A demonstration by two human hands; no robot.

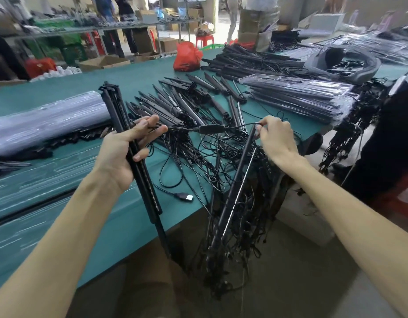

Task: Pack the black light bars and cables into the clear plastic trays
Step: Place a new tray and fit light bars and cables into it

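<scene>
Light bars: bundle upright, near left, in left hand, fingers curled round it.
Right hand: pinching top of one bar, near right, past table edge.
Cable: stretched between both hands, left fingertips also nipping it.
Trays: far right, well apart.
Risk: hanging tangle probably snags, dragging loose bars off table.

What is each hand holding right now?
Left hand: grips a bundle of black light bars, fingers pinching a cable.
Right hand: pinches the top end of one hanging light bar.
</scene>
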